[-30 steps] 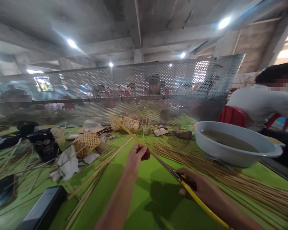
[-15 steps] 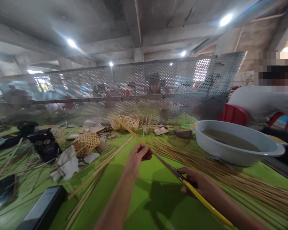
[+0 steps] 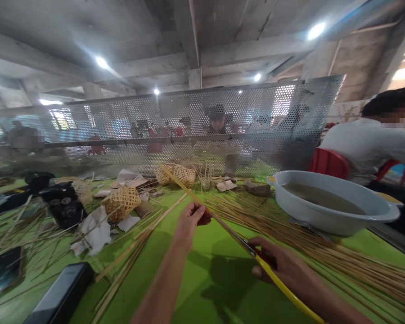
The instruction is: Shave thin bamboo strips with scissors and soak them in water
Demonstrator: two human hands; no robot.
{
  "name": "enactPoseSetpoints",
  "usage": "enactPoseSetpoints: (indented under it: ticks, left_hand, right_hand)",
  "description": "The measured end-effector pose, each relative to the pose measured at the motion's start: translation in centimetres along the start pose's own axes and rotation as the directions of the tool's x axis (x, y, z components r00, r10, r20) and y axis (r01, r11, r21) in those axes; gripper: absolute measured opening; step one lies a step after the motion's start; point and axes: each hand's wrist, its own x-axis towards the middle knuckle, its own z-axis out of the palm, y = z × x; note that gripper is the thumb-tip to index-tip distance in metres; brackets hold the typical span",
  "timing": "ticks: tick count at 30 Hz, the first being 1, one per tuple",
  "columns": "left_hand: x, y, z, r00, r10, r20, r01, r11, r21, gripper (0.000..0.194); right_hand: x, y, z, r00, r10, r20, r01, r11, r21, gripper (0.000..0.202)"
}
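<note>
My left hand (image 3: 193, 217) is closed in a pinch on a flat yellowish bamboo strip (image 3: 178, 181), whose far end points up and away to the left. Down to the right the strip meets narrow metal blades, which look like those of scissors (image 3: 245, 245). My right hand (image 3: 273, 258) is closed around the tool, and its fingers hide most of the handle. A bright yellow length, apparently the same strip, bows from the blades past my right wrist to the bottom edge. Both hands are above the green table (image 3: 195, 288).
A pale basin of cloudy water (image 3: 334, 220) stands at right, beside many thin bamboo strips (image 3: 310, 247). Woven baskets (image 3: 121, 202), paper scraps (image 3: 96, 231), a black cup (image 3: 62, 204), a dark box (image 3: 60, 292) and a phone (image 3: 5, 272) lie left. Perforated metal panels (image 3: 175, 135) stand behind; a person (image 3: 364, 139) sits right.
The yellow length below my right hand bows more than before. My hands have shifted only slightly. The person at right has moved the head a little lower.
</note>
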Motion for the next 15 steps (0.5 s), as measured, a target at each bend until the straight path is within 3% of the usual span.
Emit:
enactPoseSetpoints:
  ticks: [8,15]
  left_hand:
    - [-0.1,-0.2,0.3,1.0,-0.023,0.014,0.023,0.999,-0.022,0.03]
    - [-0.1,-0.1,0.3,0.999,-0.019,0.027,0.02,0.999,-0.03,0.03]
  right_hand:
    - [0.6,1.3,0.5,0.999,0.03,0.041,-0.028,0.998,-0.048,0.042]
    - [0.4,0.1,0.6,0.999,0.028,0.02,-0.027,0.999,-0.018,0.042]
